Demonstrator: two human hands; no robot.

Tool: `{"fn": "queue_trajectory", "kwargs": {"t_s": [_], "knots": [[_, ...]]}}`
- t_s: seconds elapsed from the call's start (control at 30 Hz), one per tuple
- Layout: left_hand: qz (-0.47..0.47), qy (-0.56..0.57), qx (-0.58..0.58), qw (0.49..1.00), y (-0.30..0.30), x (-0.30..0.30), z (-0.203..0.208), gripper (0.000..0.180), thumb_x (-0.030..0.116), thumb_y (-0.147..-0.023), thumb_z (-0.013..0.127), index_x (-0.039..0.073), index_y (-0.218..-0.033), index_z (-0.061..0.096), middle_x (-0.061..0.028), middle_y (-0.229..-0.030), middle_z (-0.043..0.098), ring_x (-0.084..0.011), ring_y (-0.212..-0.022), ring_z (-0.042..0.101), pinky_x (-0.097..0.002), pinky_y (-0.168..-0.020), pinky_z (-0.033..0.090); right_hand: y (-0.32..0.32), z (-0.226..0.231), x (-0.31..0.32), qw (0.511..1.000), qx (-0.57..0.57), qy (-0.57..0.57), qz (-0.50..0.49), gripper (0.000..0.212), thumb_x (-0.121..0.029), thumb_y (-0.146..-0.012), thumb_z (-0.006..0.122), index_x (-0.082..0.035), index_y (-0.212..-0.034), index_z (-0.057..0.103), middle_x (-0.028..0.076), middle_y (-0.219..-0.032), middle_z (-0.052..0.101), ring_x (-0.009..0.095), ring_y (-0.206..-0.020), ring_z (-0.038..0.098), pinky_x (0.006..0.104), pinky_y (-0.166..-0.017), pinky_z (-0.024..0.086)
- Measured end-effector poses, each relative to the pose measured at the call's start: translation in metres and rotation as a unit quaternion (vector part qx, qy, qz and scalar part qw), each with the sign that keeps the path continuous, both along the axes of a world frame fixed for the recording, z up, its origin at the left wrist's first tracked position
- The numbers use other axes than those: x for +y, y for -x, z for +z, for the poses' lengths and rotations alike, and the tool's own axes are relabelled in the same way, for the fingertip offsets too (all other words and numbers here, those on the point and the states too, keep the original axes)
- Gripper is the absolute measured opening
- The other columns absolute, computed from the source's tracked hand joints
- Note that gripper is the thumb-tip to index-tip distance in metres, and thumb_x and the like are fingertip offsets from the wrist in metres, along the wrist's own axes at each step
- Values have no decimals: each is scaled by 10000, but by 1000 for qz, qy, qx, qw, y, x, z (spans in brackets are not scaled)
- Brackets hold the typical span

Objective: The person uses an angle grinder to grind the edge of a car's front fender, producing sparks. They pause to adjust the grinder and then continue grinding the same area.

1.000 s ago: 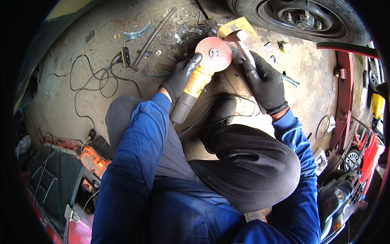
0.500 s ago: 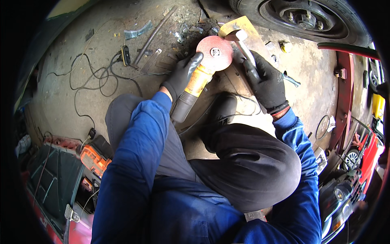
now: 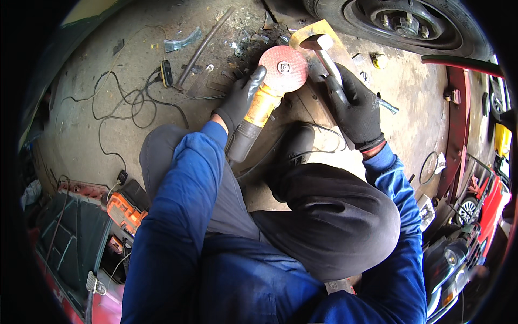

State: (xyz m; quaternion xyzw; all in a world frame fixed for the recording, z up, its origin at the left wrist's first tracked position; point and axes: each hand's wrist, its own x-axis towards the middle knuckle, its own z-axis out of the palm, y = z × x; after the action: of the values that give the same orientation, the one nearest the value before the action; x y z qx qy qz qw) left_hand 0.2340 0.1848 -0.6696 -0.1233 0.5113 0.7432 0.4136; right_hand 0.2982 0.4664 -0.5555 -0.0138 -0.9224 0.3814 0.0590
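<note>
My left hand (image 3: 241,101), in a black glove, is closed round the yellow head of an angle grinder (image 3: 263,108). The grinder's dark body points toward my knees, and its reddish disc (image 3: 285,81) faces up. In my right hand (image 3: 354,108), also gloved, is a hammer (image 3: 327,63) with a silver shaft. The hammer's head is up and away from me, just right of the disc, with a small gap between them. Below both lies a long plate (image 3: 334,40), yellowish at its far end. My right hand hides the lower part of the hammer's handle.
A car wheel (image 3: 407,27) stands at the far right. Black cable (image 3: 116,116) loops over the floor at left, near a metal bar (image 3: 205,48) and broken scraps. A yellow tape measure (image 3: 379,60) lies beyond my right hand. An orange tool (image 3: 125,212) sits at lower left.
The grinder and its disc have shifted slightly up and left. The hammer's head has tilted a little and moved slightly to the right. Both hands keep their hold.
</note>
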Motion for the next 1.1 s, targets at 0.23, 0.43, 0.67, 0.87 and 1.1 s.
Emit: {"fn": "queue_trajectory", "kwargs": {"t_s": [0.23,0.43,0.67,0.87,1.1], "knots": [[-80,-28,-25,996,6,-11,11,616,551,-1183,621,26,-1499,683,-106,-1290,803,-185,-1072,805,-352,-1008,645,-2,2,5,998,2,45,-35,369,-283,-1119,766,-44,-1400,769,223,-1072,835,348,-942,849,410,-835,638],[-54,-7,59,997,3,-4,15,530,472,-1183,649,17,-1449,704,-112,-1236,817,-189,-1051,819,-350,-947,668,-4,7,3,998,-37,34,-42,368,-281,-1126,758,-52,-1414,762,220,-1094,838,340,-979,851,409,-856,636],[-45,-9,16,999,6,-4,8,585,537,-1178,633,11,-1421,717,-101,-1215,820,-182,-999,823,-348,-913,677,-2,8,2,998,-26,63,-20,366,-253,-1122,765,-36,-1416,763,217,-1139,844,336,-1033,853,400,-907,639],[-43,-2,19,999,6,-1,9,639,584,-1167,631,17,-1452,696,-102,-1221,819,-176,-1001,822,-345,-909,677,-2,5,0,999,-29,39,-1,375,-262,-1110,781,-54,-1422,767,216,-1161,845,339,-1014,854,410,-886,648],[-33,-13,24,999,5,1,6,627,571,-1168,638,19,-1460,690,-94,-1251,810,-170,-1030,816,-348,-945,671,-1,0,0,999,-16,29,3,392,-298,-1106,786,-63,-1420,765,221,-1151,838,378,-1012,846,422,-874,651]]}}
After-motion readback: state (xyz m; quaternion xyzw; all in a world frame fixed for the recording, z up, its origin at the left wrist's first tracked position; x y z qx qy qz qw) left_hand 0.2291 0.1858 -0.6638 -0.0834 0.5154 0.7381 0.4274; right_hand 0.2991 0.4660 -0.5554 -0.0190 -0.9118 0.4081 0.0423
